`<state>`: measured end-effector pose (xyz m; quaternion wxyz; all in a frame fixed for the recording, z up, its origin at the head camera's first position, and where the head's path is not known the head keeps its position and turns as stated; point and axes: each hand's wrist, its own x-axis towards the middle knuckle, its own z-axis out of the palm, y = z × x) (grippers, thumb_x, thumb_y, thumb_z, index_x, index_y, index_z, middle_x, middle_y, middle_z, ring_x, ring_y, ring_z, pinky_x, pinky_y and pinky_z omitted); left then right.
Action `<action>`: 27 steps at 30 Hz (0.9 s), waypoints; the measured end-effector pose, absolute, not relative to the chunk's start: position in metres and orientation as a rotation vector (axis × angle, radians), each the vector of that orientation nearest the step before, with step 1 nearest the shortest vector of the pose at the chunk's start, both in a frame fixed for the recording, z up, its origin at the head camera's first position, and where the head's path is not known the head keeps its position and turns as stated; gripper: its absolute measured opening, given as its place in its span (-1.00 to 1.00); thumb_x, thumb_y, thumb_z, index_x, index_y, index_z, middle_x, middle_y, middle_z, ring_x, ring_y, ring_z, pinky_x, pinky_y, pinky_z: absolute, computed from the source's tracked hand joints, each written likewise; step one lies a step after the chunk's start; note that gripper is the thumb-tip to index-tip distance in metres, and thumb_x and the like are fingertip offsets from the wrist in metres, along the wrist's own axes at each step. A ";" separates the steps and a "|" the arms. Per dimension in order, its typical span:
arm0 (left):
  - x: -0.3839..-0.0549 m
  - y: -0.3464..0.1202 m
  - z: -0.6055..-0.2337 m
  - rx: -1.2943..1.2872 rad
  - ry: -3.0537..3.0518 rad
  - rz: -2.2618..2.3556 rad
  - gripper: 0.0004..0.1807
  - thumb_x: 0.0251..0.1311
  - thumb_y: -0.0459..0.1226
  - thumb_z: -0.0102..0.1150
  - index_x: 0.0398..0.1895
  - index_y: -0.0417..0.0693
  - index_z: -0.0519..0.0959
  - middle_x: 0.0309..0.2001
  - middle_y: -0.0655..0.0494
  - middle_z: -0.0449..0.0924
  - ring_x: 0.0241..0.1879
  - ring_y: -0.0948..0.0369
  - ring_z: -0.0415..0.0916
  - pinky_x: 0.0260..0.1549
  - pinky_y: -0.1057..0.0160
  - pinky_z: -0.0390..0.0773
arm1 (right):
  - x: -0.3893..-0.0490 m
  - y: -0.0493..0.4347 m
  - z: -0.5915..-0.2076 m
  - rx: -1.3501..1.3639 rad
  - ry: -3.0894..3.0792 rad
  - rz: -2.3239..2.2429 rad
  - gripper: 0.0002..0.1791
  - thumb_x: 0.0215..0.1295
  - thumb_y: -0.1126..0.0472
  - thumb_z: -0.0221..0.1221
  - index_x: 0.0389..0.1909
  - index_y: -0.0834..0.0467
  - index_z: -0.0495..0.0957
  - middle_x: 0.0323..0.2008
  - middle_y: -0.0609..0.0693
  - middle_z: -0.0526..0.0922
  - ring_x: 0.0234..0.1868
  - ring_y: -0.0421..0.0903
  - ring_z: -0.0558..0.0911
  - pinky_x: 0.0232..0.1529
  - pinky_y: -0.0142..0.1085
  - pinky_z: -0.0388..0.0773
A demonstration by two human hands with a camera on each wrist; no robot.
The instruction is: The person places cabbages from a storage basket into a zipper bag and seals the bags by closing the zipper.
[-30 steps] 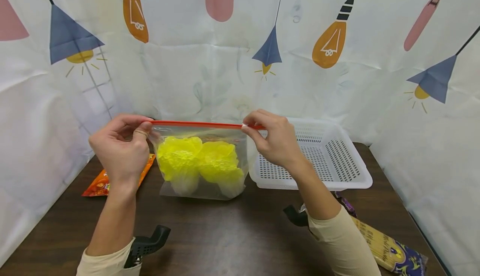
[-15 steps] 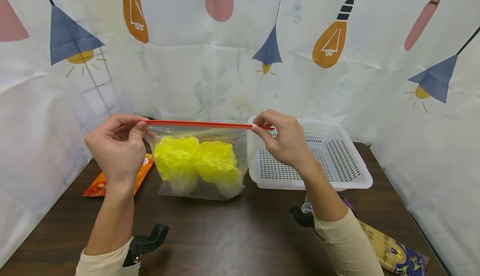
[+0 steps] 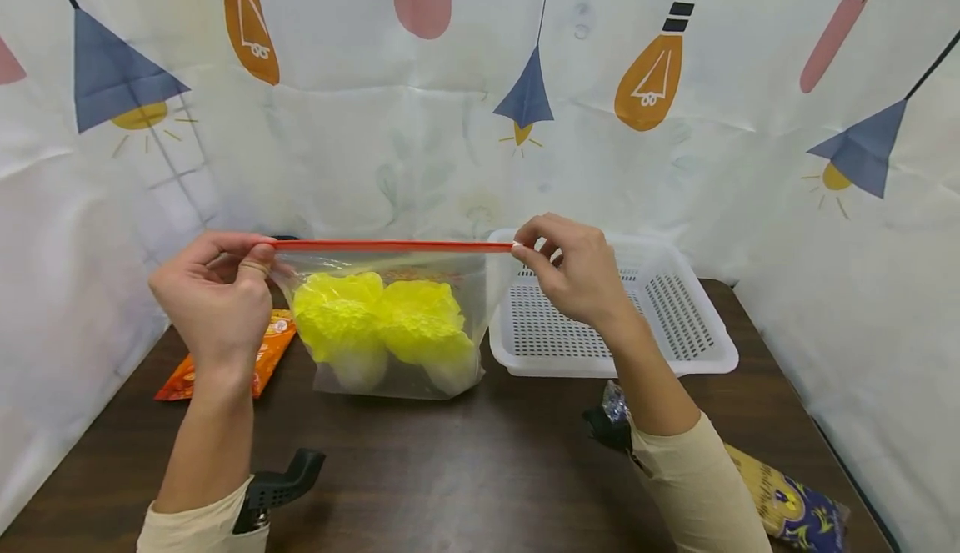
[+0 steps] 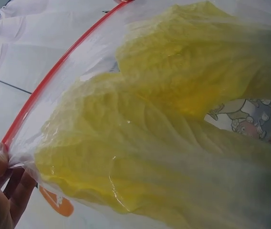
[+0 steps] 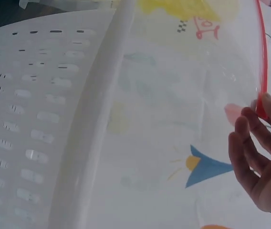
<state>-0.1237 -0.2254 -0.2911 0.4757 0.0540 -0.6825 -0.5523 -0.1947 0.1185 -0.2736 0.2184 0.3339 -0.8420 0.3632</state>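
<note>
A clear zip bag (image 3: 405, 378) with a red zip strip (image 3: 390, 246) stands upright on the table. Inside it are two yellow-leaved, pale-stemmed pieces that look like napa cabbage (image 3: 337, 315). My left hand (image 3: 217, 294) pinches the left end of the strip between thumb and forefinger. At the opposite end, my right hand (image 3: 573, 273) pinches the strip's right corner. The strip is stretched taut and straight between them. In the left wrist view the yellow leaves (image 4: 173, 62) fill most of the bag. The right wrist view shows the thumb and forefinger on the strip's end (image 5: 262, 109).
Behind the right hand sits a white perforated plastic basket (image 3: 682, 319). An orange snack packet (image 3: 273, 349) lies behind the left forearm. A yellow and purple packet (image 3: 795, 503) lies at the front right, partly behind the right sleeve. A printed white cloth (image 3: 420, 161) hangs behind the table.
The right hand has slid rightward along the red strip to its end. The left hand has shifted slightly left, still pinching its corner. The view has turned a little.
</note>
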 end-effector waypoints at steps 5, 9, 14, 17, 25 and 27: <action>-0.129 -0.232 -0.287 0.206 -1.730 -1.381 -0.84 0.31 -0.37 0.35 -0.28 -0.37 0.76 -0.49 0.27 0.68 -0.63 0.35 0.63 -0.62 0.47 0.51 | -0.202 0.113 -0.270 0.871 -2.360 1.289 -0.94 0.42 0.23 0.31 -0.20 0.12 0.73 -0.33 0.02 0.73 -0.59 -0.11 0.65 -0.52 -0.26 0.60; -0.137 -0.237 -0.279 0.263 -1.807 -1.440 -0.85 0.28 -0.31 0.39 -0.23 -0.25 0.78 -0.45 0.25 0.68 -0.55 0.29 0.62 -0.52 0.48 0.56 | -0.214 0.109 -0.267 0.802 -2.342 1.522 -0.91 0.41 0.24 0.33 -0.18 0.17 0.73 -0.29 0.10 0.75 -0.60 0.02 0.71 -0.47 -0.16 0.73; -0.154 -0.241 -0.265 0.262 -1.785 -1.658 -0.89 0.23 -0.31 0.43 -0.24 -0.16 0.80 -0.35 0.11 0.66 -0.56 0.23 0.62 -0.47 0.43 0.68 | -0.235 0.101 -0.264 0.718 -2.259 1.701 -0.88 0.40 0.26 0.33 -0.17 0.23 0.72 -0.27 0.16 0.74 -0.42 0.09 0.79 -0.28 -0.15 0.79; -0.166 -0.243 -0.259 0.227 -1.700 -1.814 -0.92 0.22 -0.33 0.43 -0.26 -0.14 0.80 -0.27 0.02 0.60 -0.54 0.21 0.66 -0.43 0.39 0.71 | -0.245 0.093 -0.263 0.690 -2.196 1.750 -0.88 0.40 0.28 0.32 -0.17 0.27 0.71 -0.23 0.21 0.74 -0.32 0.11 0.81 -0.17 -0.19 0.79; -0.170 -0.254 -0.281 0.183 -1.830 -1.843 -0.82 0.37 -0.33 0.27 -0.08 -0.27 0.68 -0.14 0.05 0.56 -0.26 0.25 0.69 -0.18 0.44 0.71 | -0.235 0.084 -0.279 0.633 -2.302 1.579 -0.93 0.38 0.29 0.34 -0.18 0.19 0.74 -0.19 0.05 0.77 -0.14 -0.07 0.82 -0.16 -0.29 0.70; -0.159 -0.261 -0.292 0.196 -1.905 -1.847 -0.77 0.39 -0.33 0.23 -0.01 -0.32 0.64 -0.10 0.05 0.54 -0.21 0.28 0.69 -0.16 0.46 0.69 | -0.223 0.082 -0.284 0.636 -2.361 1.537 -0.94 0.38 0.28 0.34 -0.19 0.15 0.74 -0.19 0.01 0.77 -0.12 -0.11 0.81 -0.14 -0.29 0.70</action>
